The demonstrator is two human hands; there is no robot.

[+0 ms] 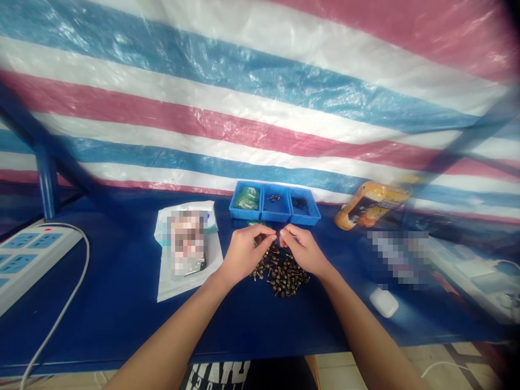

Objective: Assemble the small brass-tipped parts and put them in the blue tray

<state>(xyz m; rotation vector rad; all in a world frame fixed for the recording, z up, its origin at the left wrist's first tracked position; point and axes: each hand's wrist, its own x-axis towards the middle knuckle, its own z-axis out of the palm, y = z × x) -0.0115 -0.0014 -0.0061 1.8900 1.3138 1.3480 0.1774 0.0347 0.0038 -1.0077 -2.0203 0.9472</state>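
Three compartments of a blue plastic parts tray [274, 203] are lined up at the far edge of a dark blue table cover [122, 319]. Small green packets [247, 197] are held in the left compartment, a few dark screws [273, 198] in the middle one and a cluster of dark small parts [301, 205] in the right one. To the left, a white sheet [170, 287] is laid under a pixel-blurred flat object, and a white power strip [34, 254] is placed further out, its white cable [79, 287] curving away. To the right, a yellow plastic bottle [371, 205] is lying tilted, and a white earbud case [384, 302] is set nearer the front edge. A red, white and blue striped tarpaulin [260, 108] is hung behind. A heap of small bronze-coloured screws [280, 276] is spread in front of the tray, directly below the hands. The left hand [244, 254] and right hand [303, 250] are reached inward, palms down and arched, fingertips almost touching above the heap. Neither is clenched; whether a tiny part is pinched cannot be told.
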